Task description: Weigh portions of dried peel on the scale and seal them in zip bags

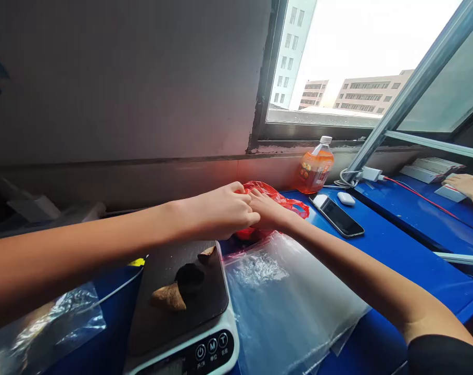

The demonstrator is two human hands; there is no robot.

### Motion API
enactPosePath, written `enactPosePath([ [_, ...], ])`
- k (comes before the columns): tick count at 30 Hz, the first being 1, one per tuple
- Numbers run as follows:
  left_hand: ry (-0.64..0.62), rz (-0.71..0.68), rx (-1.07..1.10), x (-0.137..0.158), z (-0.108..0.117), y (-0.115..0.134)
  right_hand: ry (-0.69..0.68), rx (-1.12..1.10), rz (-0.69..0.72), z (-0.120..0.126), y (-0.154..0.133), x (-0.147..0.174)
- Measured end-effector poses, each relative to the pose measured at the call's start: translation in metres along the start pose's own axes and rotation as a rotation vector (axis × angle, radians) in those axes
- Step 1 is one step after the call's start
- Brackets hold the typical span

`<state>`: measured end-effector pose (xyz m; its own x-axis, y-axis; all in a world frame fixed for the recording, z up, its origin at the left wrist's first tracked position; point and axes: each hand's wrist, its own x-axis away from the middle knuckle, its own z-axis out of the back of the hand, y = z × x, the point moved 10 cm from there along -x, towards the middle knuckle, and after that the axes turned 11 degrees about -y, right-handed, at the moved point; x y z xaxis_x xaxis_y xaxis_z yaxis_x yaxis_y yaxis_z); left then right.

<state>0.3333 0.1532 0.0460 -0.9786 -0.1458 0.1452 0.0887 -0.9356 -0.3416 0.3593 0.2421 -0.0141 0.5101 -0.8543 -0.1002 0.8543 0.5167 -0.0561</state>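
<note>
My left hand point(233, 211) is closed at the near left edge of a red plastic bag point(273, 191), its fingers curled on the bag's rim. My right hand point(263, 209) reaches into the bag's mouth beside it, fingertips mostly hidden behind the left hand and the red film. Below my left arm stands a kitchen scale point(154, 333) with a dark platform and round buttons. Brown curled pieces like dried peel point(169, 298) lie on the platform, along with one very dark piece point(190, 276). A clear plastic bag point(294, 307) lies flat right of the scale.
An orange drink bottle point(316, 166) stands by the window, near a phone point(340, 216) and a white earbud case point(346, 198). A metal frame bar point(404, 83) slants across the right. Another person's hand point(464, 183) touches white boxes point(431, 169). Clear packaging point(64, 323) lies at left.
</note>
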Motion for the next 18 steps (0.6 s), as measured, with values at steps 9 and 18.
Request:
enactPosePath([
  [9, 0.186, 0.008, -0.103, 0.038, 0.007, 0.007, 0.056, 0.177, 0.238, 0.002, -0.041, 0.028],
  [18, 0.162, -0.054, -0.050, 0.063, 0.012, 0.010, -0.074, 0.229, 0.321, -0.014, -0.032, 0.044],
])
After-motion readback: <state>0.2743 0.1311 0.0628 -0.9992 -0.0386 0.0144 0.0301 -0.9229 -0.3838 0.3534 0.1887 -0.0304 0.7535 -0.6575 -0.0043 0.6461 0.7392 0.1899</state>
